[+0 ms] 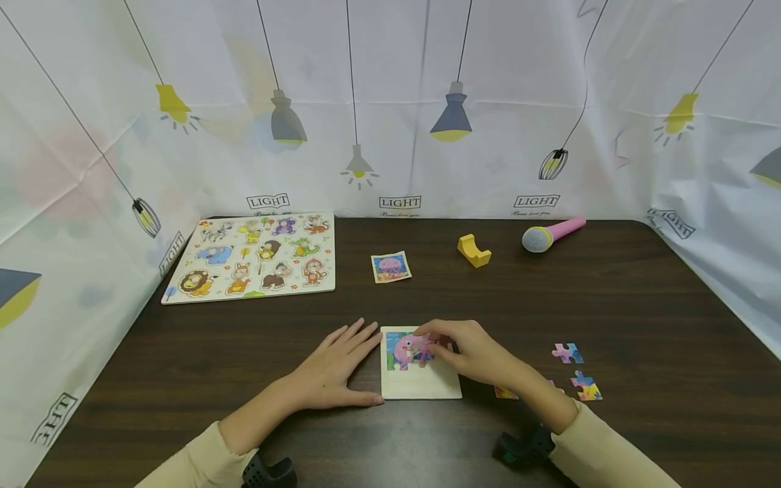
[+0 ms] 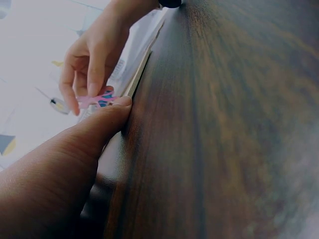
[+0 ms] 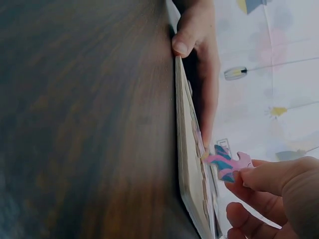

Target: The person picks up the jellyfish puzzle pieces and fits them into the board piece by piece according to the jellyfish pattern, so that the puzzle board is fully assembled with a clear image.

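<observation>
A small jigsaw board point(image 1: 421, 389) lies on the table, with joined pieces showing a pink animal point(image 1: 401, 351) at its upper left. My left hand point(image 1: 332, 369) rests beside it, fingers spread and straight, thumb and fingertips at its left edge. Over the board's upper right, my right hand point(image 1: 472, 352) pinches a jigsaw piece between thumb and fingers. In the right wrist view that jigsaw piece point(image 3: 229, 163) is pink and blue, held tilted off the board's surface. Part of the board's right side is hidden by the right hand.
Loose jigsaw pieces point(image 1: 567, 353) lie to the right, one partly under the right forearm. Further back are a picture card point(image 1: 391, 267), a yellow curved block point(image 1: 473, 251) and a pink toy microphone point(image 1: 552, 236). A large animal puzzle board point(image 1: 287, 271) sits at back left.
</observation>
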`<state>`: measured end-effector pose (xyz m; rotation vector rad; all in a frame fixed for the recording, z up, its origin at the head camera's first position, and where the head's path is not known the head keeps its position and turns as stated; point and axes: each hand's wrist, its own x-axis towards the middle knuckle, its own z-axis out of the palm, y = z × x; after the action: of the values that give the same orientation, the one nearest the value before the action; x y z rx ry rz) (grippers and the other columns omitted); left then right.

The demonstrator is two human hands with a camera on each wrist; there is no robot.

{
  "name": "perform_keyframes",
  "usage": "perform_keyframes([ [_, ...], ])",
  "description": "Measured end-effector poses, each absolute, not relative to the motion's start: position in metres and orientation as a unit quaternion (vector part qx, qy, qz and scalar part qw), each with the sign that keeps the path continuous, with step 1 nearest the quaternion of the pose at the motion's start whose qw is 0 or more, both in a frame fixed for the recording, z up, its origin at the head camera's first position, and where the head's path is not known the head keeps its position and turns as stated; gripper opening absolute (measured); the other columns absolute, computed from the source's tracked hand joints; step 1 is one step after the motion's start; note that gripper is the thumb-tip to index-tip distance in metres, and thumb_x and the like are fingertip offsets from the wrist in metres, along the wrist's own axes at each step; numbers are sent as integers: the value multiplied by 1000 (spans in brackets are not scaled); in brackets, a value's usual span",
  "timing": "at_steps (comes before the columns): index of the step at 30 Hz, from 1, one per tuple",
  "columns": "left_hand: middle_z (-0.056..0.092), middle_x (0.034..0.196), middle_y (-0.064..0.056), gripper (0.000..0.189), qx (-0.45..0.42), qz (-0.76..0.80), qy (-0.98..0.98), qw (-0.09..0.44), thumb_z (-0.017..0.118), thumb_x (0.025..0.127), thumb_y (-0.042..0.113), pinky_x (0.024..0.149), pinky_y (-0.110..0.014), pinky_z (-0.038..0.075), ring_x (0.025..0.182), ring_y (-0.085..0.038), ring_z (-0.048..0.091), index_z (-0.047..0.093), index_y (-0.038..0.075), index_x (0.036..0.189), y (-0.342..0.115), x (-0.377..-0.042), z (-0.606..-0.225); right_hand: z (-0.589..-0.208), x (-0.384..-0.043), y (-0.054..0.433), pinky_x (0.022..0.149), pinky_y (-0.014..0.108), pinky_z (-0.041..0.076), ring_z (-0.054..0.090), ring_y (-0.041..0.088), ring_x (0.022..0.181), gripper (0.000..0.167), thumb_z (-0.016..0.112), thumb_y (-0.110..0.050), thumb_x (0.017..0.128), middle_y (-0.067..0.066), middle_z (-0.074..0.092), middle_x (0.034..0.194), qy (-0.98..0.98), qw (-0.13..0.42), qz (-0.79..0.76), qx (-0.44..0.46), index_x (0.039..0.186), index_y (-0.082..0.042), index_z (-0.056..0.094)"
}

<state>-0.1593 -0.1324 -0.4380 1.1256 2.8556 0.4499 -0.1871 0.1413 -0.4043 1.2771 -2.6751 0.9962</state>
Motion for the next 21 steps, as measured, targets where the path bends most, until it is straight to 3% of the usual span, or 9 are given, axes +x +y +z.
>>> perform_keyframes([
  [8,12,153,-4,96,363,149,920,20,40,78,75,109,-44,7,139,-23,5,20,12,147,-132,-159,-438,-409,-185,138,60,23,44,49,6,70,27,63,-9,87,-9,57,80,-860,-3,316,401,114,-7,64],
  [21,12,153,-4,96,362,147,920,20,38,77,76,109,-43,8,139,-22,5,20,13,147,-132,-160,-439,-417,-186,134,64,25,35,39,11,77,30,61,-18,89,-10,54,85,-880,9,266,393,118,-12,64],
])
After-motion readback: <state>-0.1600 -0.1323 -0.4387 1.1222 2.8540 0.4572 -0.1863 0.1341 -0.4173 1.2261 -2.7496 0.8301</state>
